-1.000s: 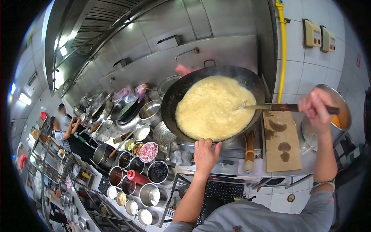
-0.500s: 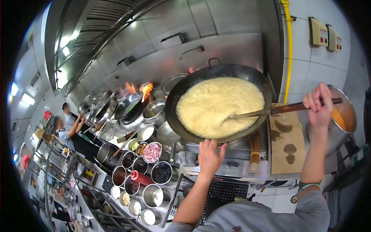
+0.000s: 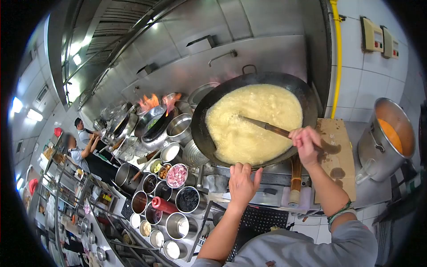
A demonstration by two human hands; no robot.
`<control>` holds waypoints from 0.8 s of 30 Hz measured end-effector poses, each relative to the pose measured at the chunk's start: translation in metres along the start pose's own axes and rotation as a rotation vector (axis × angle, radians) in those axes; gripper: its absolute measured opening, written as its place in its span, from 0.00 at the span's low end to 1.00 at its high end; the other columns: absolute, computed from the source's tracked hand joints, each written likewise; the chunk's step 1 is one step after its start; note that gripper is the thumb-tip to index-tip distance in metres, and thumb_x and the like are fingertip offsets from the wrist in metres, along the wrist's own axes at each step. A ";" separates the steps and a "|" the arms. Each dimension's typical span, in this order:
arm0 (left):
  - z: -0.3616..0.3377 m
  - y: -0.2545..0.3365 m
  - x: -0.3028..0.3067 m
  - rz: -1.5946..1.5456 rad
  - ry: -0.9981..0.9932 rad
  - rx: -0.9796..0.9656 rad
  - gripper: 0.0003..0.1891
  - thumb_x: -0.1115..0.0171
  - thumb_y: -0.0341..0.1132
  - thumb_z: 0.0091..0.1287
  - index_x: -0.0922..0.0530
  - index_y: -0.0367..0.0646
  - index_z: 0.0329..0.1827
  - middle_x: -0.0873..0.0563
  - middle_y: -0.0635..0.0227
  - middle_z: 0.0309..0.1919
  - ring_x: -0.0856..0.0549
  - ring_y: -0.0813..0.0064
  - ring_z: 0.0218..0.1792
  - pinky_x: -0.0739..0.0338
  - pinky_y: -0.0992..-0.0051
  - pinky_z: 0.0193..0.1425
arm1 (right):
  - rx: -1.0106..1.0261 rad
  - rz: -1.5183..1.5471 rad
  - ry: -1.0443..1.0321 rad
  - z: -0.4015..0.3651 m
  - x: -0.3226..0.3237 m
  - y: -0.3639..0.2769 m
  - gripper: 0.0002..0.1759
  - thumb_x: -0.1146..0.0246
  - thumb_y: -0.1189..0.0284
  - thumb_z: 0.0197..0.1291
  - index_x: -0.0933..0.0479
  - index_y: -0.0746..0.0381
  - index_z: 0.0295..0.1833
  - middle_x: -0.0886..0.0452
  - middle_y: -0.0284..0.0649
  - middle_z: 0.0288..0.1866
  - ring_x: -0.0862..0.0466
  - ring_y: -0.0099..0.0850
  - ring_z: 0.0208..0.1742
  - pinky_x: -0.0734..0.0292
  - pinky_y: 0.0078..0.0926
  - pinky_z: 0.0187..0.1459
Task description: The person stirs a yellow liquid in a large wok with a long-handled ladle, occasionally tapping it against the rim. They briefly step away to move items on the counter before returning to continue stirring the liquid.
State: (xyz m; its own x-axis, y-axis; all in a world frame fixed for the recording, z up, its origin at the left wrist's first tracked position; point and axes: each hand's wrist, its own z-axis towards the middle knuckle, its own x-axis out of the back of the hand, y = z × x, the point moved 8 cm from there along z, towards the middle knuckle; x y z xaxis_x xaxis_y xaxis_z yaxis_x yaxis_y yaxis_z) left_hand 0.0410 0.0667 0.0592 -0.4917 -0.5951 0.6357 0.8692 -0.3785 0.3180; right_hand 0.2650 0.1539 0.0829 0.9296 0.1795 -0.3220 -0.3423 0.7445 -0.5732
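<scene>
A large dark wok (image 3: pixel 202 133) is filled with pale yellow, frothy, bubbling liquid (image 3: pixel 258 129). My right hand (image 3: pixel 306 143) is closed around the wooden handle of a long-handled wok tool (image 3: pixel 267 126). Its metal shaft slants into the liquid near the wok's middle, and the head is hidden under the froth. At the near rim, my left hand (image 3: pixel 243 181) has its fingers curled over the edge, with the thumb held apart. A bamboo brush (image 3: pixel 295 182) lies beneath the right forearm, beside stained cardboard (image 3: pixel 339 167).
A tall steel pot (image 3: pixel 378 151) of orange liquid stands at the right. To the left are a perforated skimmer (image 3: pixel 194 152), several ingredient pots, a bowl of raw meat (image 3: pixel 177 175) and a red bottle (image 3: pixel 163 204). Flames (image 3: pixel 151 102) rise around another wok; two people stand beyond.
My right hand has moved left and down with the tool, from above the orange-filled pot to the wok's right rim. The tool's shaft reaches further in. The left hand stays put.
</scene>
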 end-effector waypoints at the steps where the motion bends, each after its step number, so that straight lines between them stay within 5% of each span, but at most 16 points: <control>1: 0.000 0.000 0.000 0.000 -0.008 0.005 0.14 0.27 0.37 0.60 0.26 0.40 0.34 0.23 0.58 0.31 0.25 0.53 0.35 0.30 0.58 0.40 | -0.001 -0.076 -0.044 -0.006 -0.007 0.006 0.20 0.50 0.67 0.77 0.30 0.64 0.29 0.30 0.35 0.22 0.26 0.29 0.29 0.22 0.37 0.49; 9: 0.001 0.003 0.002 0.007 -0.028 0.016 0.13 0.27 0.36 0.60 0.24 0.40 0.35 0.23 0.59 0.32 0.25 0.53 0.36 0.29 0.58 0.41 | 0.272 -0.360 -0.577 -0.001 -0.049 0.023 0.09 0.42 0.80 0.64 0.26 0.68 0.29 0.25 0.45 0.26 0.21 0.43 0.31 0.22 0.44 0.57; 19: -0.005 0.001 0.002 -0.011 0.000 0.008 0.12 0.27 0.35 0.61 0.24 0.41 0.36 0.23 0.59 0.31 0.24 0.53 0.36 0.30 0.58 0.41 | 0.018 -0.525 -0.396 0.069 0.043 -0.021 0.19 0.47 0.71 0.72 0.27 0.68 0.27 0.25 0.39 0.21 0.24 0.28 0.26 0.21 0.32 0.56; 24: -0.005 0.002 0.003 0.020 0.006 0.022 0.14 0.26 0.39 0.60 0.23 0.40 0.33 0.22 0.60 0.32 0.23 0.53 0.38 0.26 0.57 0.39 | -0.113 -0.589 -0.341 0.090 0.069 -0.073 0.21 0.47 0.65 0.74 0.27 0.67 0.28 0.27 0.36 0.22 0.26 0.27 0.26 0.26 0.29 0.38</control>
State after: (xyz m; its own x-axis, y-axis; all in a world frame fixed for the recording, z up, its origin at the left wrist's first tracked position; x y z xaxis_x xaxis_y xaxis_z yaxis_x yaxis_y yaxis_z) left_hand 0.0404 0.0604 0.0581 -0.4748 -0.6066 0.6377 0.8796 -0.3510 0.3209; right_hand 0.3664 0.1701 0.1706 0.9498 -0.0283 0.3116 0.2380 0.7118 -0.6608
